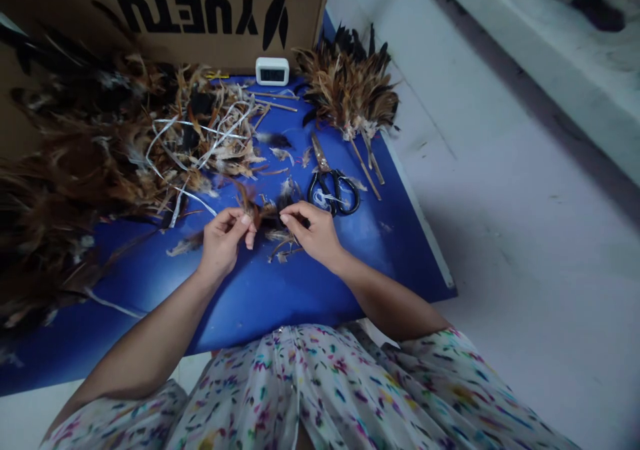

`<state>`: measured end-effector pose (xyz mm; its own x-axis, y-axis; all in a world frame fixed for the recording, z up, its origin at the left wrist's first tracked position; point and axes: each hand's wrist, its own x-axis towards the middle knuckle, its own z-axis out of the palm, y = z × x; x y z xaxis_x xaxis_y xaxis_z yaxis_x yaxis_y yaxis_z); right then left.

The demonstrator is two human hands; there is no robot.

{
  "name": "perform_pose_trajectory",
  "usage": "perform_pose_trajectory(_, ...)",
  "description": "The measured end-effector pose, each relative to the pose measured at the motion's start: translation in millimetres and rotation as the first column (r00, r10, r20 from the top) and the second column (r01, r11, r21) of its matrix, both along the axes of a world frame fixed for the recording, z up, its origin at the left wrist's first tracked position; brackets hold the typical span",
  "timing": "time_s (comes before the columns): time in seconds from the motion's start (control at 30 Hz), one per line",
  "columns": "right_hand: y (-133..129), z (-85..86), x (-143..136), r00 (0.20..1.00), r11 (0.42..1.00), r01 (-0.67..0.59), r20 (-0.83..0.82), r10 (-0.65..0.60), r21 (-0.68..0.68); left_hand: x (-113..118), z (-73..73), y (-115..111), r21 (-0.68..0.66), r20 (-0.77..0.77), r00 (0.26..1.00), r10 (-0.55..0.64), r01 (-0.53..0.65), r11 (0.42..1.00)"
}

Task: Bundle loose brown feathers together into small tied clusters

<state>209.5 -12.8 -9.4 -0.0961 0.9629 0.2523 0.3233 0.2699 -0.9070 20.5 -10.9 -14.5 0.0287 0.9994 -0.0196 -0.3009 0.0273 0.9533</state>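
My left hand (pixel 226 237) pinches brown feathers (pixel 249 203) between thumb and fingertips, above the blue table (pixel 240 310). Close on its right, my right hand (pixel 313 230) is closed in a pinch at a dark feather (pixel 285 205); whether the fingers grip it firmly is hard to make out. Below and between the hands lie small loose feathers (pixel 283 237). Scissors (pixel 330 183) with black handles rest just beyond my right hand, a bit of white string across the handles. A large pile of brown and black feathers (pixel 130 130) spreads to the left.
White ribbon (pixel 210 149) is tangled over the pile. Feather bundles on thin sticks (pixel 350 90) lie at the back right. A small white digital clock (pixel 273 71) stands before a cardboard box (pixel 210 30). The table's right edge (pixel 420 210) runs beside a pale wall (pixel 525 237).
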Motion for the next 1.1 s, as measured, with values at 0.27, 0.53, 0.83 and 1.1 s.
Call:
perform_pose_trajectory(0.27,22.8,3.2,-18.3,0.834,0.963,-0.214,0.545,0.091,0.166,-6.8,5.4,10.3,-0.066,0.112,0.979,0.168,-0.161,0.985)
perform_pose_trajectory(0.53,45.8,5.4,-46.3,0.649,0.955,-0.275,0.754,0.099,0.111,-5.9,2.6,10.6,-0.040,0.120,0.979,0.165,-0.161,0.986)
perform_pose_trajectory(0.83,63.8,23.6,-26.7,0.971,0.955,-0.167,-0.211,0.116,-0.243,-6.8,-1.1,10.4,-0.022,0.122,0.985,0.118,-0.116,0.993)
perform_pose_trajectory(1.1,53.3,33.5,-7.3,0.842,0.817,-0.318,-0.540,0.009,-0.482,-5.7,-0.9,8.6,-0.033,0.140,0.987,0.084,-0.080,0.996)
